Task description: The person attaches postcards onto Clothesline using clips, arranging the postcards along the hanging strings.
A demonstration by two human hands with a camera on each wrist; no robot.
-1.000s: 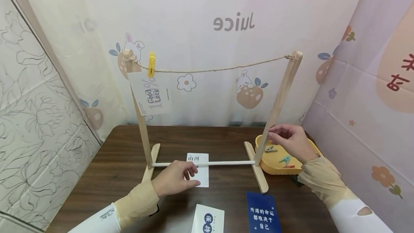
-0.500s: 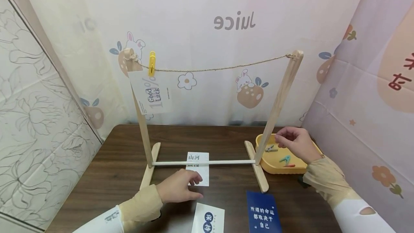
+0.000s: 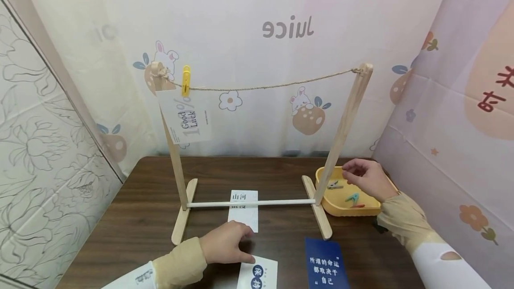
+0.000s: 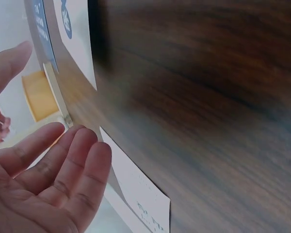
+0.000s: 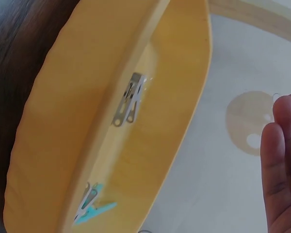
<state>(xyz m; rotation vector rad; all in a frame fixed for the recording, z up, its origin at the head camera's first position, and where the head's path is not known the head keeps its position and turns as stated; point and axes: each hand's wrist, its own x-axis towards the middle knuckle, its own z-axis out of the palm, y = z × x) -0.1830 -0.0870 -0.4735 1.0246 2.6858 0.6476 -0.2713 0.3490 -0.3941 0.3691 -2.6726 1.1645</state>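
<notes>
My left hand (image 3: 228,243) hovers low over the table with fingers loosely bent and nothing in them. Its thumb is over the corner of a white card with blue circles (image 3: 263,266); the left wrist view shows a gap between hand and cards. Behind the fingers lies another white card (image 3: 244,222), partly under the stand's white rod. My right hand (image 3: 370,178), empty too, is held above a yellow basket (image 3: 349,212). Inside are a grey clothespin (image 5: 128,99), a teal clothespin (image 5: 94,211) and a red piece (image 3: 357,206).
A wooden stand (image 3: 343,124) carries a twine line (image 3: 257,88) across the table. On its left end a yellow clothespin (image 3: 186,81) holds a hanging "Good Luck" card (image 3: 184,117). A dark blue card (image 3: 326,264) lies at the front right. Curtains enclose the back and right.
My left hand has moved down and slightly right, from the rear white card to the front one. My right hand has drawn away from the stand's post, slightly right over the basket.
</notes>
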